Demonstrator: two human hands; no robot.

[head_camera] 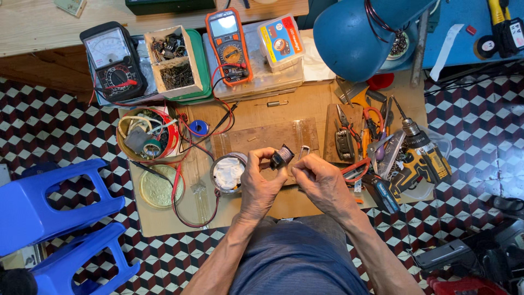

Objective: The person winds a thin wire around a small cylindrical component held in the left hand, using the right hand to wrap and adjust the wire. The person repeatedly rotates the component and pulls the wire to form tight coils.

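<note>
While the left hand (261, 183) pinches it, the small black coil bobbin (281, 157) shows coppery winding.

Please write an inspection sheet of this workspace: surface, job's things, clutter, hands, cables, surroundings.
Surface: low wooden board on a checkered tile floor, crowded.
Job's things: small dark wire coil, held up over the board.
Clutter: analog meter, orange multimeter, box of small parts, round tin of oddments, pliers and cutters, yellow drill.
Hands: left hand grips the coil; right hand pinches something thin beside it, too small to tell.
Cables: red and black test leads loop across the board.
Surroundings: blue lamp shade above, blue plastic stools at one side.
</note>
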